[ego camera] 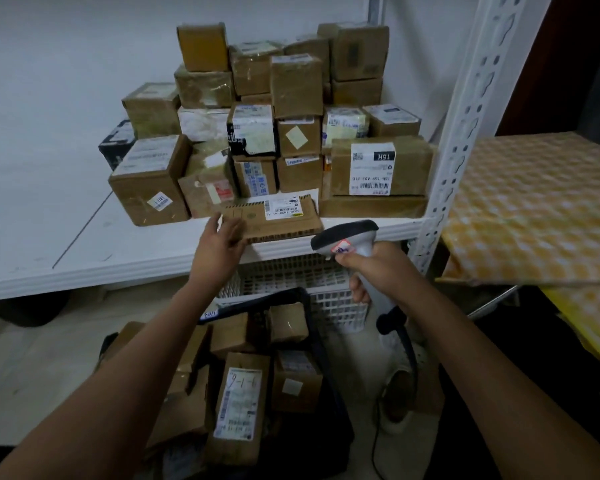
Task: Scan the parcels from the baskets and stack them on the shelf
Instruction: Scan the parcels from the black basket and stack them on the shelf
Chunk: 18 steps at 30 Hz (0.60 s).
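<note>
Near the lens, brown cardboard parcels [240, 407] heaped in a dark basket [326, 358], awaiting scanning. Further out, flat brown cardboard parcel [278, 220] at the white shelf [118, 251] edge, left hand [219, 237] spread beside it; right hand [378, 268] clenched round grey handheld scanner [347, 237]. Behind, many stacked boxes [274, 109]; white crate [291, 275] below.

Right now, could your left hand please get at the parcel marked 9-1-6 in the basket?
Probably yes. The left hand is open, touching only the flat parcel on the shelf, and the 9-1-6 parcel lies uncovered atop the basket pile, below that forearm.
</note>
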Motion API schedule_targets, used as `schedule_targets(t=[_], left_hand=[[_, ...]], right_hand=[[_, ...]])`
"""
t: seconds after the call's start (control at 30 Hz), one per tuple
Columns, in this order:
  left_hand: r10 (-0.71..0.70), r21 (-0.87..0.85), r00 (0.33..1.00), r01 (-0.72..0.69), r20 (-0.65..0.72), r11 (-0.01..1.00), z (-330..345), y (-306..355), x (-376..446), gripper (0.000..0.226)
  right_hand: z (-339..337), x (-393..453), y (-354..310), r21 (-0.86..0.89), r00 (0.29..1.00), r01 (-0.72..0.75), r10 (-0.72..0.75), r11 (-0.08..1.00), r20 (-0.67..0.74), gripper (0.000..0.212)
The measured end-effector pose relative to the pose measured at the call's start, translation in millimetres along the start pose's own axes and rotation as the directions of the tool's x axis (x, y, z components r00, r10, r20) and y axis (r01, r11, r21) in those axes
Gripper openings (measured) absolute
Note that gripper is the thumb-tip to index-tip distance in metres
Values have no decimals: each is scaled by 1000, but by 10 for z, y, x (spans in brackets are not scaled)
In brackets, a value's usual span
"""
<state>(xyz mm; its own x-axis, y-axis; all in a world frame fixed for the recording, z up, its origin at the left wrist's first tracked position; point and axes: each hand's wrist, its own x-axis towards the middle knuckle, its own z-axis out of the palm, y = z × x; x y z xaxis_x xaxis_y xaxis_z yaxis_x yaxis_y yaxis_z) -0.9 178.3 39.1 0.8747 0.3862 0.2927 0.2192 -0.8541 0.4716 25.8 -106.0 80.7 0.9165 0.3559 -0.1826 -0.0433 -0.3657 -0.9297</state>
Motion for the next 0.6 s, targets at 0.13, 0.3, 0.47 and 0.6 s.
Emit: schedule_targets(t=[0.13, 0.3, 0.47, 0.6], left_hand=[[204, 164, 971, -183, -124, 969, 128, -43, 64, 36], [390, 207, 916, -365, -97, 908, 348, 399, 154, 46], [215, 170, 971, -229, 101, 958, 590, 1056, 401, 63], [126, 165, 975, -156, 181, 974, 695, 1276, 579, 66]], right_hand=[[-66, 74, 94, 1, 999, 33, -33, 999, -27, 27], [-215, 111, 125, -21, 999, 31, -32, 999, -33, 27], [-382, 143, 168, -9, 996, 26, -27, 1000, -82, 28], [-481, 153, 254, 26, 992, 19, -15, 1000, -123, 29]])
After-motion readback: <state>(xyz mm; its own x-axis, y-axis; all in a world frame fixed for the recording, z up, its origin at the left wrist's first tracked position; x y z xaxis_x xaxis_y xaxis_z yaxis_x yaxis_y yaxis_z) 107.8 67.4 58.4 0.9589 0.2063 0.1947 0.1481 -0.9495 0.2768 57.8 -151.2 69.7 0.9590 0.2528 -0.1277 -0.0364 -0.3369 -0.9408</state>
